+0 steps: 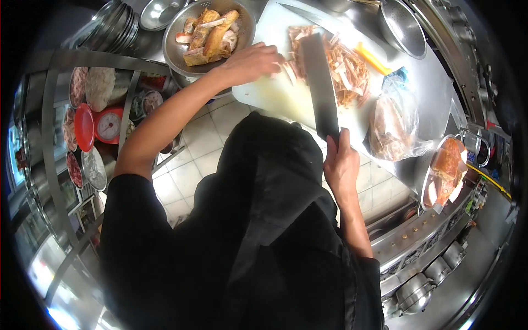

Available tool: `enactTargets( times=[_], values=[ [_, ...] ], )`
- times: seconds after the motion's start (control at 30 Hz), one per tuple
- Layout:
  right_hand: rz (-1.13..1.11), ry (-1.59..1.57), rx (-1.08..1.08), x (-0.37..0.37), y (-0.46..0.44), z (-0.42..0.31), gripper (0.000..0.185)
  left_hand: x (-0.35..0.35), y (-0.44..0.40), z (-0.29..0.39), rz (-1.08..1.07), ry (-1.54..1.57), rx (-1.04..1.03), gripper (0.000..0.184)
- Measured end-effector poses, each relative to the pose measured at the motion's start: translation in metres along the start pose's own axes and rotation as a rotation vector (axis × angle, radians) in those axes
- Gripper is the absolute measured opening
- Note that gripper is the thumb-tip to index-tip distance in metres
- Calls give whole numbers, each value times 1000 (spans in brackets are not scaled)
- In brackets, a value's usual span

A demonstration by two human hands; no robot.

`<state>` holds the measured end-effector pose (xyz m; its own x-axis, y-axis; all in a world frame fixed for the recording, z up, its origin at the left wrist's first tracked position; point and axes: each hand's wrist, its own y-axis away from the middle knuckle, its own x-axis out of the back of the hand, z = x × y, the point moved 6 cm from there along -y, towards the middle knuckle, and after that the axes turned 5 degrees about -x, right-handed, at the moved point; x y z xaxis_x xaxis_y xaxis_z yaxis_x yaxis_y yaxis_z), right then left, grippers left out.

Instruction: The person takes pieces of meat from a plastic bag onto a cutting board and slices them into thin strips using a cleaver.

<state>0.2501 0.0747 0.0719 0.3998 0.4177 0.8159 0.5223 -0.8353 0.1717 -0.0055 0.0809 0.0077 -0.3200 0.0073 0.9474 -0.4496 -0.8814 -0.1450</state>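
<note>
My right hand (pixel 342 165) is closed around the dark handle of a broad cleaver (pixel 319 77), whose blade lies over the chopped meat (pixel 349 74) on the white cutting board (pixel 250 94). At the board's left part, my left hand (pixel 256 65) reaches in with bent fingers beside a few cut strips of meat (pixel 289 71); whether the fingertips grip a piece is not clear. Left of this hand stands a perforated metal bowl (pixel 172 44) with large browned meat pieces (pixel 212 36).
A yellow-handled tool (pixel 374 59) and a knife (pixel 297 12) lie on the board. A plastic bag of meat (pixel 390 124) is at its right edge, near a plate of meat (pixel 446 165). A colander (pixel 404 27) sits at the back right. A red scale (pixel 108 125) stands left.
</note>
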Motion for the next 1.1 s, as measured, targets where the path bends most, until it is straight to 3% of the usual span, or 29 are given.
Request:
enactTargets(
  times=[0.1, 0.13, 0.23, 0.33, 0.47, 0.53, 0.6, 0.67, 0.73, 0.83, 1.03, 1.1],
  values=[
    [-11, 87, 53, -26, -17, 3, 26, -3, 11, -6, 173, -6, 93, 39],
    [-177, 207, -36, -39, -26, 10, 22, -4, 10, -1, 173, -3, 85, 39],
    [-221, 273, -43, -31, -33, 4, 19, -2, 9, -6, 196, 49, 254, 38],
    [-235, 323, -35, -21, -27, 9, 15, -11, 5, -13, 217, 23, 232, 31],
    [-167, 44, 4, 1, -16, 27, 30, -2, 7, -13, 300, -11, 130, 22],
    [-201, -130, -133, 4, -13, 39, 32, 11, 5, -11, 368, 3, 94, 20],
    [-140, -102, -88, 11, -8, 37, 32, 22, 1, 0, 516, -55, -29, 17],
    [-215, -182, -246, 10, -5, 37, 30, 8, 1, 10, 522, -66, -61, 15],
    [-222, -182, -248, 9, -1, 36, 30, -3, 0, 21, 527, -79, -90, 14],
    [-215, -174, -199, 3, 1, 41, 27, -11, 4, 27, 595, -48, -25, 13],
    [-66, 1, -48, 3, -1, 22, 22, -22, 20, 31, 460, -124, 223, 19],
    [-44, 24, -34, 3, 0, 10, 19, -19, 36, 23, 656, 170, 383, 30]
  ],
)
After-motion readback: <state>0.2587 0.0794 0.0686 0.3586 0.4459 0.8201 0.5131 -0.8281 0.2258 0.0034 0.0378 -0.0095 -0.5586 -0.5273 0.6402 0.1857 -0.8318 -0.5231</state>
